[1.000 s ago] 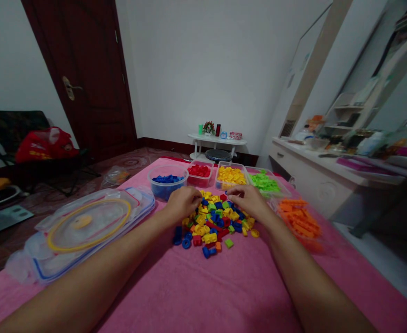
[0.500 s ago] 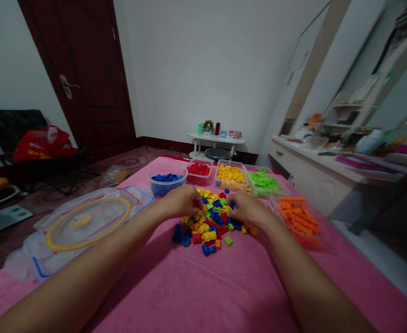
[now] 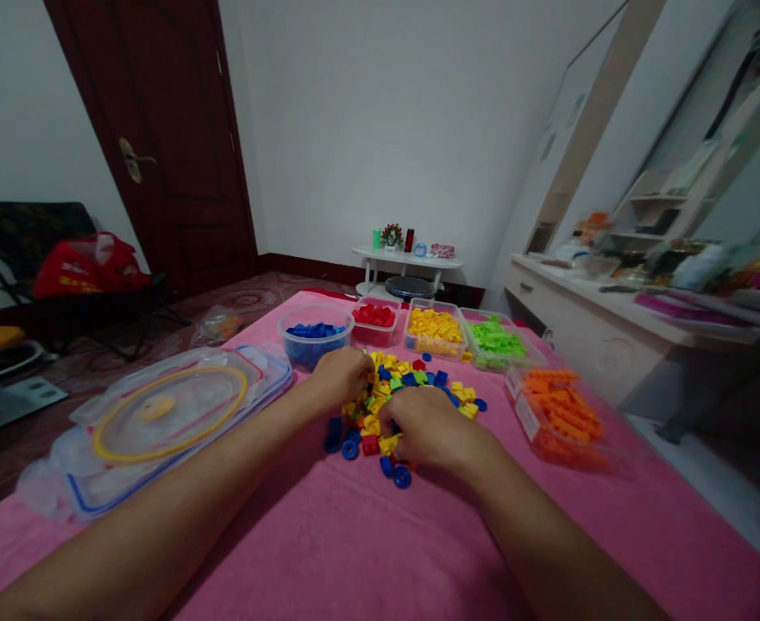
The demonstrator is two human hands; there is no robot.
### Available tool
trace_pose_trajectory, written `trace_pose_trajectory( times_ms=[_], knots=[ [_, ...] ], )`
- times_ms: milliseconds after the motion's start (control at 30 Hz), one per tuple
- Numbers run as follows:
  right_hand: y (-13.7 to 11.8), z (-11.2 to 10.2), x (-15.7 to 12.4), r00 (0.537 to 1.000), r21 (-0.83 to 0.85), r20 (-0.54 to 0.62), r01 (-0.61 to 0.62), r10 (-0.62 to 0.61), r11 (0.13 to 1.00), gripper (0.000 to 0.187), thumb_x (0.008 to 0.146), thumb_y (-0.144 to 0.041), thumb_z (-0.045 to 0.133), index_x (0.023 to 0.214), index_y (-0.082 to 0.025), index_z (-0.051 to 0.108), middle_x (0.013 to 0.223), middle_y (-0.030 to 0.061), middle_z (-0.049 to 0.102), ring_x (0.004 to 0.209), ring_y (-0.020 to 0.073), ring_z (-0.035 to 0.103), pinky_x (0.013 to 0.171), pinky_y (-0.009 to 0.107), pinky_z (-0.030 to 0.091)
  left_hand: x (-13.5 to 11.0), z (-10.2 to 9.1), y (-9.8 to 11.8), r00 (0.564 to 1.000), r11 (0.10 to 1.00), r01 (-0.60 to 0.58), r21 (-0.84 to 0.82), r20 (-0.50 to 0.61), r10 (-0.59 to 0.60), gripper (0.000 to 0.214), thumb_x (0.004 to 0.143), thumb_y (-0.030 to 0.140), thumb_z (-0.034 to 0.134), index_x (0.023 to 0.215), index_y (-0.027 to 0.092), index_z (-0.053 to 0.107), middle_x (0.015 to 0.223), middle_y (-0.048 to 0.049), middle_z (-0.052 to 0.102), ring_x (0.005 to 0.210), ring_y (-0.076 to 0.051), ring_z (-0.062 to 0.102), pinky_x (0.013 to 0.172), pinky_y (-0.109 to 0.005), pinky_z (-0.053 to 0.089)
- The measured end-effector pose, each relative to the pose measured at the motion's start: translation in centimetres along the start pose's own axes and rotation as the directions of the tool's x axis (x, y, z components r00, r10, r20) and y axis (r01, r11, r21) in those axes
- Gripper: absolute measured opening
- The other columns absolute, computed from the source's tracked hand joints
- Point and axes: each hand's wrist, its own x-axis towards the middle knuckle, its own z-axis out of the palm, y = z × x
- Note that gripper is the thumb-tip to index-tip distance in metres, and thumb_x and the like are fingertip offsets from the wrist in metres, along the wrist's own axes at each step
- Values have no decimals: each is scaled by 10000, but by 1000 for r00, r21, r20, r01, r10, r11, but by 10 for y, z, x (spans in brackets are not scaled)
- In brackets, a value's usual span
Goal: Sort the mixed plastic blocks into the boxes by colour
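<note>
- Your L hand [image 3: 342, 378]: curled at block pile [image 3: 383, 390]; grip hidden, can't tell.
- Your R hand [image 3: 428, 421]: ditto.
- Done, seemingly: 5 tubs [image 3: 530, 420] stocked, 1 colour ea.
- Remaining: pile, mixed, untubbed.

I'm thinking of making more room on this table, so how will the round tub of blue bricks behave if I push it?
The round tub looks broad and squat, so it would probably slide rather than tip. The pink cloth beneath looks soft and may drag or ruck. With its top open, loose blue bricks could spill if tilted.

Two bare forearms [image 3: 185, 509] taper smoothly to narrow wrists [image 3: 310, 398] and bare hands [image 3: 432, 423].
</note>
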Motion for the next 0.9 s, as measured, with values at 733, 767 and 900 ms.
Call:
trace_pose_trajectory(
  times_ms=[733, 767, 900],
  knots=[
    [48, 9, 30, 865, 912, -308, 150, 396, 381, 266, 690, -317, 618, 899, -164, 556, 663, -41, 552, 428, 72, 495, 408, 200, 403, 2, -2, 23, 994, 213, 27, -977, 50, 102, 351, 766, 371, 609, 996, 113, 671, 786, -42, 638, 638, -109, 535, 554, -192, 402],
    [48, 10, 30, 871, 913, -304, 149, 387, 380, 303, 696, -313, 619, 952, -165, 553, 679, -39, 558, 427, 71, 501, 406, 200, 413, 3, -1, 23, 994, 236, -2, -972, 25, 111, 337, 772, 357, 603, 989, 110, 675, 764, -36, 639, 630, -109, 532, 553, -193, 402],
    [48, 13, 32, 891, 885, -317, 155, 325, 439, 290, 727, -297, 595, 982, -160, 601, 789, 5, 604, 490, 74, 543, 448, 207, 468, 6, 5, 23, 990, 339, -115, -934, -81, 113, 301, 791, 287, 560, 996, 103, 682, 757, -27, 653, 626, -113, 527, 555, -198, 395]
  ],
)
